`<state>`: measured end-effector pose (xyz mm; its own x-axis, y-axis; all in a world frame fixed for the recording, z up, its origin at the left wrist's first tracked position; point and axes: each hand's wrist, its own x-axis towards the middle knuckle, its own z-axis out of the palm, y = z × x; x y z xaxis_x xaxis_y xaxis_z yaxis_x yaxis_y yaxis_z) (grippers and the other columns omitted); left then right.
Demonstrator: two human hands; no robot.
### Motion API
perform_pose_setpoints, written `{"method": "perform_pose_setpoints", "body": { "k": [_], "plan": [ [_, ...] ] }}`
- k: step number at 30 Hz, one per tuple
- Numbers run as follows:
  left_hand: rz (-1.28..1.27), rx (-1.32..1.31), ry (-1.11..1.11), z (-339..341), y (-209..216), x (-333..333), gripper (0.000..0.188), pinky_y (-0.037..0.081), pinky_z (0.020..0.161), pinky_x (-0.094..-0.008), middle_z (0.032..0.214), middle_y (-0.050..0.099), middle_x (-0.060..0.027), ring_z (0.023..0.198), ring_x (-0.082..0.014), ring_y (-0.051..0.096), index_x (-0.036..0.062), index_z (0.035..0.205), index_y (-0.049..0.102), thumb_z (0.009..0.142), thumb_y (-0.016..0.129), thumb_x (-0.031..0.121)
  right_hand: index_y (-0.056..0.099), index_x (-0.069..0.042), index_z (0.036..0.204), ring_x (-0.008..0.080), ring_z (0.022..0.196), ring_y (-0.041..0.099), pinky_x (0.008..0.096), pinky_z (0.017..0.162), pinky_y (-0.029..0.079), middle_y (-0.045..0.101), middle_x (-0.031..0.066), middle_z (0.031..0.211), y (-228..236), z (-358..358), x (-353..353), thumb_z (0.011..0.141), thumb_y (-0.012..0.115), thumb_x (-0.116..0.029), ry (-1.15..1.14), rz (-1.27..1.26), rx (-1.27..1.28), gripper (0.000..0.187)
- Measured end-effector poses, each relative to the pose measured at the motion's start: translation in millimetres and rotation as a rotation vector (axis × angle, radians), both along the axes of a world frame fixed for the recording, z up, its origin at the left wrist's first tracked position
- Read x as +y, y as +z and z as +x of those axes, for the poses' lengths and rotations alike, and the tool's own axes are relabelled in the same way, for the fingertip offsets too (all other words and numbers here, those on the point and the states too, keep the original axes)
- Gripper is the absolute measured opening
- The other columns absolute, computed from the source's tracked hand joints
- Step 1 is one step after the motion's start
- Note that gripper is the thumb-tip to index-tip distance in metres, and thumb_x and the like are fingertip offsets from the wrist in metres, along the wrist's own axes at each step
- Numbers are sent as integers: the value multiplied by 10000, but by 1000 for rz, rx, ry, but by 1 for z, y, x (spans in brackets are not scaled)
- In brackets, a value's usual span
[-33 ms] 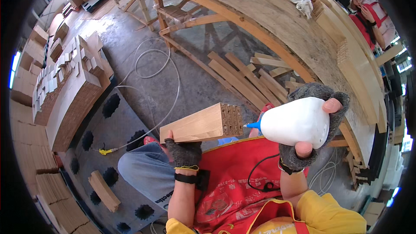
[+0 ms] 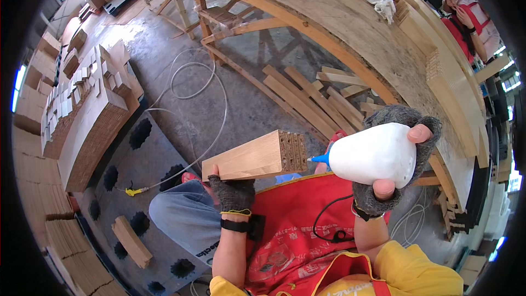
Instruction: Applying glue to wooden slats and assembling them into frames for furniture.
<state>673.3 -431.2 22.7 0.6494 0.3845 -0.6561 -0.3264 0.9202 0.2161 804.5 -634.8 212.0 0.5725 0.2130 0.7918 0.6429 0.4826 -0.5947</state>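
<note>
My left hand, in a dark fingerless glove, is closed round the left end of a bundle of pale wooden strips. The bundle's right end face shows rough particle board with several small holes. In my right hand, also gloved, a white plastic squeeze bottle lies on its side. Its blue nozzle points left, with the tip just off the holed end face. Whether tip and wood touch I cannot tell. My right thumb and fingers wrap the bottle's base.
A long wooden workbench curves across the back and right, bearing a white rag and stacked strips. Loose boards lie beneath it. A dark pallet at left holds stacked strips. An air hose crosses the floor. People stand at far right.
</note>
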Motion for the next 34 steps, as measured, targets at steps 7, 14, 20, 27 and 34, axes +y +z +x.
{"method": "perform_pose_setpoints", "body": {
  "k": [7,14,20,27,34],
  "plan": [
    [-52,9,-2,3,4,2,612,460,1041,-482,1292,590,-154,1209,-342,560,48,1338,499,919,569,488,398,-95,1214,167,745,571,289,618,466,531,60,889,-1,-8,3,627,932,-449,-308,-63,98,868],
    [-4,63,34,5,6,2,618,460,1040,-494,1313,568,-171,1211,-356,559,36,1357,466,930,556,474,404,-123,1196,159,722,608,257,569,487,570,58,883,0,9,-11,602,972,-308,21,-194,-28,843],
    [-6,24,6,11,-3,4,617,421,1068,-500,1337,561,-157,1245,-347,532,43,1359,480,921,568,469,488,-96,1168,198,782,615,308,687,480,604,49,888,-2,-16,0,562,989,-348,-18,-218,-4,826],
    [251,-300,-171,6,-23,13,736,364,1095,-483,1380,521,-136,1261,-336,497,67,1393,449,868,573,566,483,-90,1135,195,800,614,322,697,508,593,93,928,6,-20,16,611,959,-357,-287,-80,283,757],
    [534,-492,-299,33,-55,76,893,431,1029,-568,1460,446,-233,1244,-415,524,0,1527,232,942,395,654,611,-40,1108,254,877,687,400,795,578,690,114,936,10,50,-51,976,550,-519,640,710,997,500]
  ]
}}
